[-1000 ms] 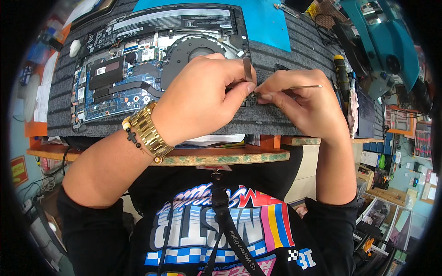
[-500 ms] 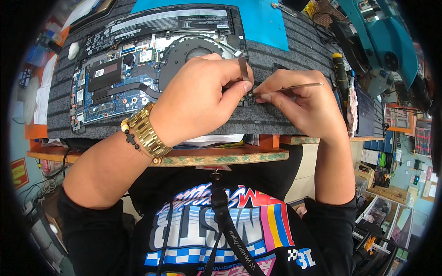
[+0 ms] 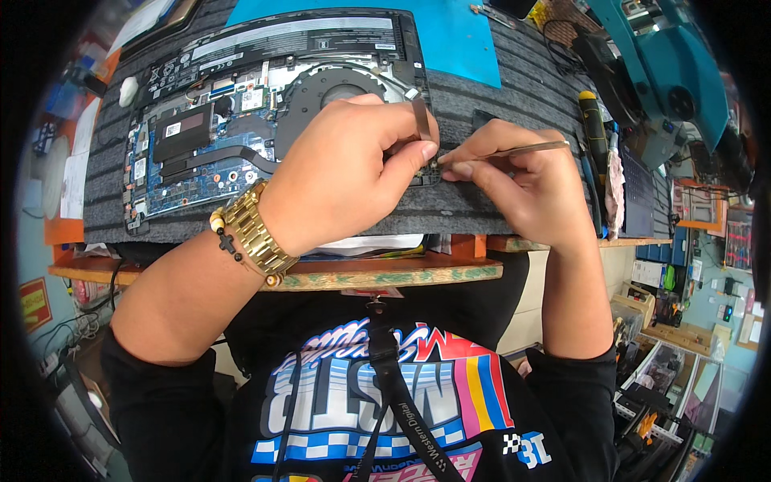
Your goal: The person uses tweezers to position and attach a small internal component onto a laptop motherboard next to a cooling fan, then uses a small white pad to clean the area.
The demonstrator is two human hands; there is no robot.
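An opened laptop base (image 3: 265,120) lies on a grey ribbed mat, its battery, fan and blue circuit board bare. My left hand (image 3: 345,173) rests over its right side, thumb and forefinger pinching a dark flat strip (image 3: 422,119) that sticks up from the grip. Close by, my right hand (image 3: 526,181) holds a slim metal tool (image 3: 526,149), its shaft slanting up to the right. The fingertips of both hands nearly meet at the laptop's near right corner. What lies between them is too small and covered to make out.
The mat (image 3: 337,221) covers the table up to its worn wooden front edge (image 3: 385,277). Beyond the laptop lies a blue sheet (image 3: 462,48). A yellow-and-black screwdriver (image 3: 593,128) and a teal microscope-like stand (image 3: 683,72) are at the right. A white cotton wad (image 3: 128,91) sits at left.
The right hand has shifted slightly, and its tool's raised end has moved a little right. The laptop and the strip have moved slightly left. Both grips stay the same.
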